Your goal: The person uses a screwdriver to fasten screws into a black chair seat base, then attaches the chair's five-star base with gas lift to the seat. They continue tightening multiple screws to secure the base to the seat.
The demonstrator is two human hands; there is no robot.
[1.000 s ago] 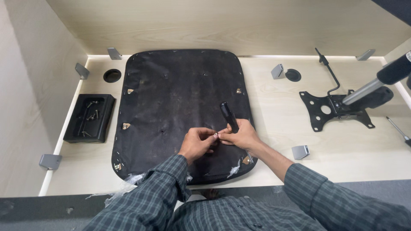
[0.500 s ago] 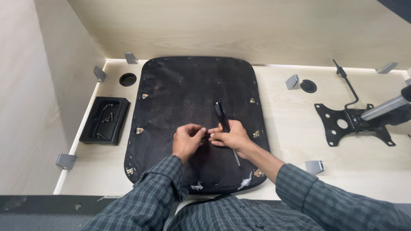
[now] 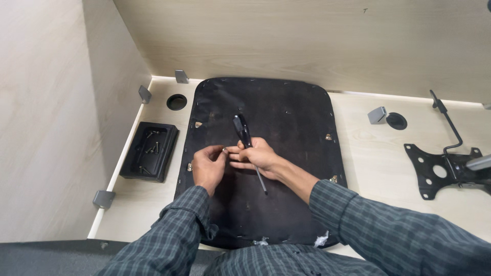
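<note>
A dark green-and-grey plaid shirt is worn, long sleeves buttoned at the cuffs. Both the left hand (image 3: 207, 166) and right hand (image 3: 258, 157) are left bare, no gloves, rings or watch seen.

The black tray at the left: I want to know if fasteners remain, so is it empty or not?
Not empty. The black tray holds several loose dark screws scattered across its floor.

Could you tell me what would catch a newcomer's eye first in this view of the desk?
First, the large black seat pad lying flat in the middle of the pale desk. Over it, the left hand and the right hand meet, the right holding a black-handled screwdriver. A black tray of screws sits by the left wall, and a black metal chair bracket lies at the far right.
</note>
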